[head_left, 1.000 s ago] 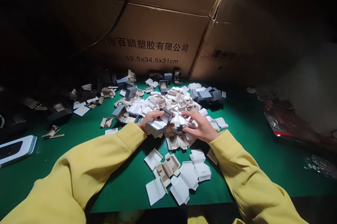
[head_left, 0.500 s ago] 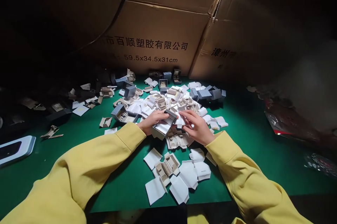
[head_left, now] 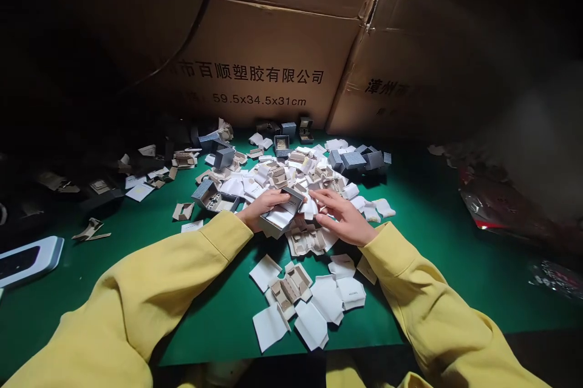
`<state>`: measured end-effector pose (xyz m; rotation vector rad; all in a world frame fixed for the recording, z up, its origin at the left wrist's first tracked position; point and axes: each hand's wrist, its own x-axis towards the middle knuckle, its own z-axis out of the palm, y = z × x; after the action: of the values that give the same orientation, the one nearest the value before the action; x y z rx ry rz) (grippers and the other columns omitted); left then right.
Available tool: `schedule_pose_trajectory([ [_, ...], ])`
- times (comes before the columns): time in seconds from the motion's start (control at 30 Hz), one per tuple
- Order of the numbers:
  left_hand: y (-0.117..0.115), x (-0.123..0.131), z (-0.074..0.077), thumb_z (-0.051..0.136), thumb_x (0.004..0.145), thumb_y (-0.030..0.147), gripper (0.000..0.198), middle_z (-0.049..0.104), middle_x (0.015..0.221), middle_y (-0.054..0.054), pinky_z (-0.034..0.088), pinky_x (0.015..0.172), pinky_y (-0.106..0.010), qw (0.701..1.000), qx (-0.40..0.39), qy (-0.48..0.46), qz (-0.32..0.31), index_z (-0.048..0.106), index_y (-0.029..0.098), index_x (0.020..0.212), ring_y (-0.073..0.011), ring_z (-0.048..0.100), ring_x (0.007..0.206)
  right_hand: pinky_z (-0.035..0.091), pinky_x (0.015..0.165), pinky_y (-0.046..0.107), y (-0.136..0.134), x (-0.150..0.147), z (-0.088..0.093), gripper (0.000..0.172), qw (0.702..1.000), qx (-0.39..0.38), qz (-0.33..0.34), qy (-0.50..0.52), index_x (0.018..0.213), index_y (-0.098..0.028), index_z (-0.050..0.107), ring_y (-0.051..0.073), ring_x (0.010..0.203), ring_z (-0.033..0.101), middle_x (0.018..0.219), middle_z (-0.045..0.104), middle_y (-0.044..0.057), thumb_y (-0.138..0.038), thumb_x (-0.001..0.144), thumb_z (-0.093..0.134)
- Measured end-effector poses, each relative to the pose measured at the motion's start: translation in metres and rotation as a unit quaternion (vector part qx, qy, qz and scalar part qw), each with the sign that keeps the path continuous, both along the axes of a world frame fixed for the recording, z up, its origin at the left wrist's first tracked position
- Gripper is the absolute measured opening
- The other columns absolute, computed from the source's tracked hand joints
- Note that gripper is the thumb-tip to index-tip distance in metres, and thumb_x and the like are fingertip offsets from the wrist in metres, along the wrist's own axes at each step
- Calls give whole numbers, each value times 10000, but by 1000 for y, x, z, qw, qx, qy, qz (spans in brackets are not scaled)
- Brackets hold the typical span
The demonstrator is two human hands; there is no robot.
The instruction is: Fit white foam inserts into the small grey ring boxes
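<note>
My left hand (head_left: 259, 207) is closed round a small grey jewellery box (head_left: 283, 217) with a white lining, held open just above the green table (head_left: 419, 242). My right hand (head_left: 342, 217) lies beside it with fingers stretched out, their tips on white card inserts (head_left: 308, 208) at the box's right edge. Both arms wear yellow sleeves. A heap of white and beige inserts (head_left: 282, 175) spreads behind the hands. More flat white inserts (head_left: 314, 303) lie in front of them.
Closed grey boxes (head_left: 357, 161) stand at the back right of the heap, open ones (head_left: 210, 195) at its left. Big cardboard cartons (head_left: 264, 60) wall off the back. A white-edged device (head_left: 27, 259) lies far left. Dark plastic bags (head_left: 505, 206) sit at the right.
The right hand's fingers have flattened out and shifted a little right over the inserts. The box in the left hand has tilted slightly. The view has drifted a bit.
</note>
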<state>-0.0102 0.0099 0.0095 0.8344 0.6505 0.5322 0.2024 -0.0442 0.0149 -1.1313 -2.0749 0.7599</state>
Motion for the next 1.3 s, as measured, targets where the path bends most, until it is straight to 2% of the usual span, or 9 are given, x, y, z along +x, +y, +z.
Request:
schedule_pose_trajectory([
  [0.17,-1,1,-3,731,603,334,426,668,675,-60,409,495,-210,1000,7,17,3,639,72,925,-121,580,528,536,744,329,1,-4,-6,427,998,43,-32,-27,1212,-216,536,216,993,562,1138,549,107,-356,810,557],
  [0.37,-6,4,-2,723,632,336,480,678,810,-84,493,635,-283,999,8,-29,17,595,110,1036,-190,647,695,550,706,328,2,-5,-12,384,994,67,-90,-19,1161,-228,548,199,915,581,1098,562,93,-314,789,577],
  [0.57,-14,10,7,689,684,299,404,649,877,-75,527,582,-319,994,41,-30,94,526,144,1019,-192,649,683,567,695,323,3,-3,-11,353,988,52,-141,19,1104,-210,547,192,881,577,1105,536,97,-295,764,592],
  [0.73,-17,10,7,724,635,203,470,617,849,-47,544,713,-370,981,87,-22,170,532,149,1061,-232,643,857,573,740,346,2,-5,-12,384,986,38,-151,62,1129,-232,530,198,904,581,1166,495,100,-304,759,600],
  [0.9,-15,8,2,639,688,226,527,613,922,-55,522,765,-389,983,100,-41,151,486,199,1191,-200,650,802,578,742,326,2,-5,-13,393,984,19,-156,85,1131,-230,529,192,922,582,1159,507,89,-309,754,606],
  [0.97,-15,7,0,624,698,251,469,598,960,-53,512,778,-386,980,133,-27,144,500,205,1148,-184,643,790,575,755,323,2,-5,-14,400,983,14,-158,97,1133,-232,530,192,940,580,1165,507,84,-314,750,611],
  [1.03,-15,7,-2,625,710,282,330,573,956,-47,494,818,-375,963,220,17,153,540,181,1013,-184,614,852,573,763,320,2,-5,-14,406,982,9,-154,109,1136,-235,533,187,945,580,1174,504,80,-322,747,616],
  [1.17,-18,7,-5,596,751,362,261,551,960,-63,428,898,-347,875,436,145,155,538,166,913,-195,541,951,572,759,326,1,-7,-13,414,981,1,-154,120,1130,-219,535,177,900,599,1128,541,80,-336,743,625],
  [1.3,-20,8,-11,568,755,469,385,548,974,-78,417,862,-332,850,473,183,141,468,177,985,-202,537,914,551,799,365,1,-9,-12,410,982,13,-157,106,1108,-199,535,180,840,616,1039,601,77,-339,736,637],
])
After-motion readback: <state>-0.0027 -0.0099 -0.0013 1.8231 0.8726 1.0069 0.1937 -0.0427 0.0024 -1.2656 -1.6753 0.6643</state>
